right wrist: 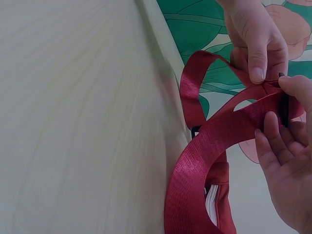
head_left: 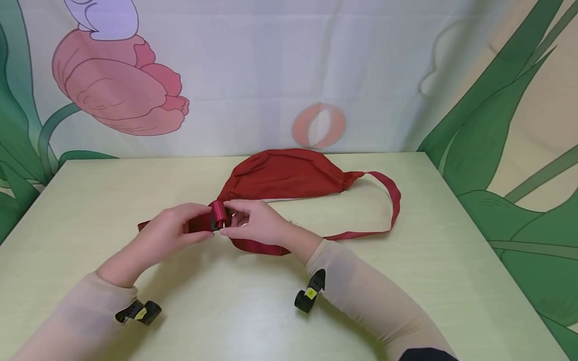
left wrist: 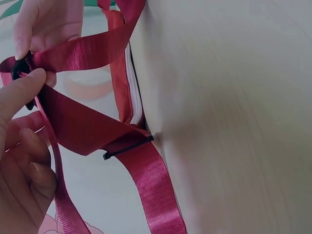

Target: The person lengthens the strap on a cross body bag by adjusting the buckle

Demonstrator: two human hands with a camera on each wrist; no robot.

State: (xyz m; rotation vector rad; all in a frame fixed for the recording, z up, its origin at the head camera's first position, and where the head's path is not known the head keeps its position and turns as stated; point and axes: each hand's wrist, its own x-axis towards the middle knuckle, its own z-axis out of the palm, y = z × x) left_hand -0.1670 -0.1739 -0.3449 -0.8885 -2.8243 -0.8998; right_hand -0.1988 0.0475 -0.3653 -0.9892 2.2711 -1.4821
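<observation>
A red waist bag [head_left: 284, 175] lies at the back of the table, its dark red webbing strap [head_left: 395, 200] looping out to the right and round to the front. Just in front of the bag's left end, a black buckle [left wrist: 21, 67] with the strap threaded through it is held up between both hands. My left hand [head_left: 169, 230] pinches the strap beside the buckle. From the other side, my right hand [head_left: 257, 220] pinches the buckle between thumb and fingers. Lower on the strap sits a second black slider [left wrist: 129, 147]. Fingers partly cover the buckle.
The pale wooden table [head_left: 235, 311] stands against a printed curtain [head_left: 253, 65] with flowers and leaves. A white zipper [left wrist: 131, 87] runs along the bag's edge. Each wrist wears a small black camera [head_left: 310, 291].
</observation>
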